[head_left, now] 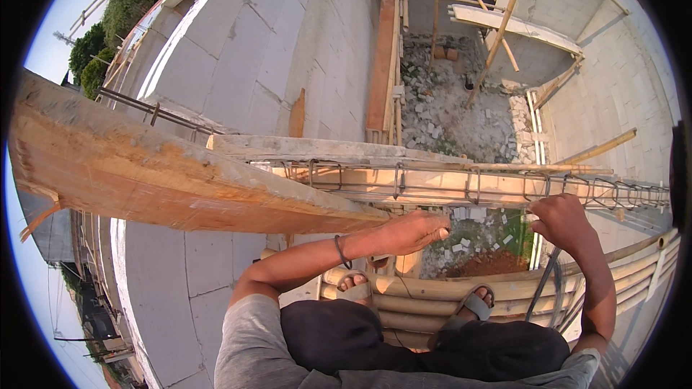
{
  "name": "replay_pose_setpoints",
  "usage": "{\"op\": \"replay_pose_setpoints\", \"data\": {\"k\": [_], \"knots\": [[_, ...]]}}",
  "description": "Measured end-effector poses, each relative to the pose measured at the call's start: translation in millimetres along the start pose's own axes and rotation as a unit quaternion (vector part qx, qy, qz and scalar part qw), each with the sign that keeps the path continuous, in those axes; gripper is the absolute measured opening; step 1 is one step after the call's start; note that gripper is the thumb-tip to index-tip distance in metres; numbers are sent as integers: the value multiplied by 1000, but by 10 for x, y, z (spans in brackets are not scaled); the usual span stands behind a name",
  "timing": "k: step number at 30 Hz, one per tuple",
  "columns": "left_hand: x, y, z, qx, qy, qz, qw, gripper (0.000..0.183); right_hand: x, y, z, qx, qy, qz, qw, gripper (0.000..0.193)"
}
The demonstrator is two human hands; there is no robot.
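Observation:
My left hand (422, 232) is closed, its fingers curled and the thumb on top, just past the right end of a wide wooden board (187, 187). Whatever it may hold is hidden. My right hand (561, 222) is also closed, by the near side of a steel rebar cage (432, 181) with square stirrups. I cannot make out anything in its fingers. The cage runs crosswise along wooden formwork (497, 186). Behind the wide board lies a pale plank (310, 148).
My sandalled feet rest on bamboo poles (411, 286), with a dark cable (546, 284) at the right. Far below, rubble (461, 119) covers the ground between block walls (252, 43). Bamboo props (497, 36) slant at the back; a reddish board (381, 65) stands along the wall.

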State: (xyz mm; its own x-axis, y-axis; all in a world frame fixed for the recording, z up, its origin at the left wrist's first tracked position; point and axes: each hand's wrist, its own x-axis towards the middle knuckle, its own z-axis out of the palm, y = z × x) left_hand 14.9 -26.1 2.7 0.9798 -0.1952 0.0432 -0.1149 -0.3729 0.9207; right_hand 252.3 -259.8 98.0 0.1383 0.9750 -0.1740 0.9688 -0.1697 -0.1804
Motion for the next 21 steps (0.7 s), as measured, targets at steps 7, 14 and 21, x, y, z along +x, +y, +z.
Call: {"op": "replay_pose_setpoints", "data": {"k": [7, 14, 21], "knots": [[110, -16, 124, -32, 1, 48, 998, 40, 148, -469, -30, 82, 77, -114, 987, 19], [-30, -110, 37, -92, -46, 63, 993, 46, 97, -365, -288, 93, 160, -146, 972, 14], [42, -184, -8, -153, -8, 40, 987, 44, -6, -420, -419, 47, 208, -71, 974, 16]]}}
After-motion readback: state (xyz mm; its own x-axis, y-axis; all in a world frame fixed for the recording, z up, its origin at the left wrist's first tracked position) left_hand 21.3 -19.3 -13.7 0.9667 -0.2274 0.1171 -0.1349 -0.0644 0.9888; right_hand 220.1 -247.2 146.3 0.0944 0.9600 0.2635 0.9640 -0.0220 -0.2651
